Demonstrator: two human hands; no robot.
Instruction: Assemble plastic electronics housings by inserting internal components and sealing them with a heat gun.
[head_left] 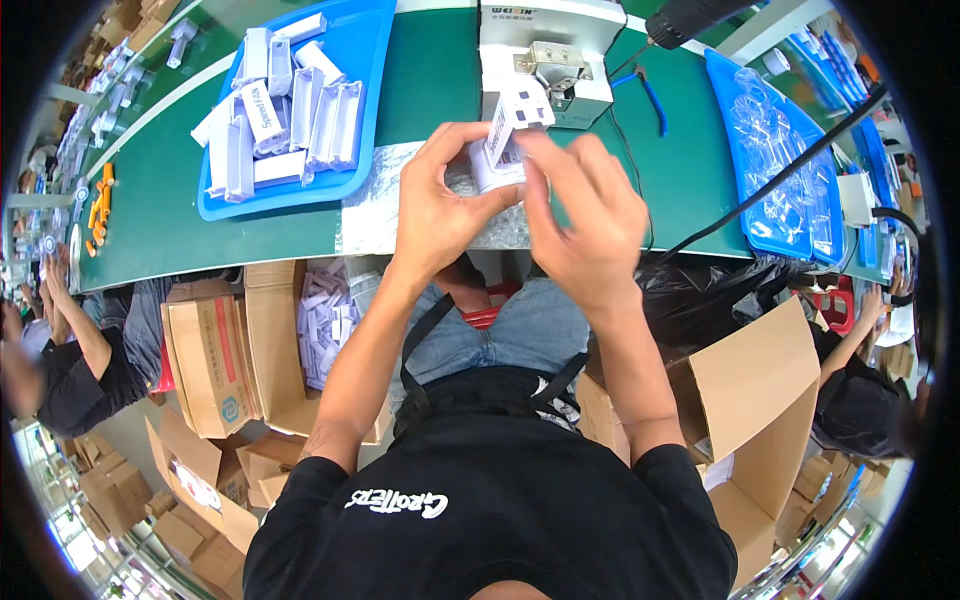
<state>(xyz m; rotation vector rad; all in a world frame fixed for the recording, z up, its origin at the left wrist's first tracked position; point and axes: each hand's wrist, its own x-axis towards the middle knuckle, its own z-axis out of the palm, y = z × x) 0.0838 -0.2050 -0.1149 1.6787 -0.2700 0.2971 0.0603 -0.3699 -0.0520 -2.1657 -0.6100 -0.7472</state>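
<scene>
Left hand [440, 205] and right hand [585, 215] both gripping small white plastic adapter [497, 160], folded paper label on top

The counter [440, 80] is showing a matt green mat with a dull silvery foil patch [375, 205] at its near edge. At eleven o'clock a glossy blue plastic tray [365, 40] is carrying smooth white cardboard boxes [285, 110]. At six o'clock brown corrugated cartons [745, 390] are looking rough and matt.
</scene>
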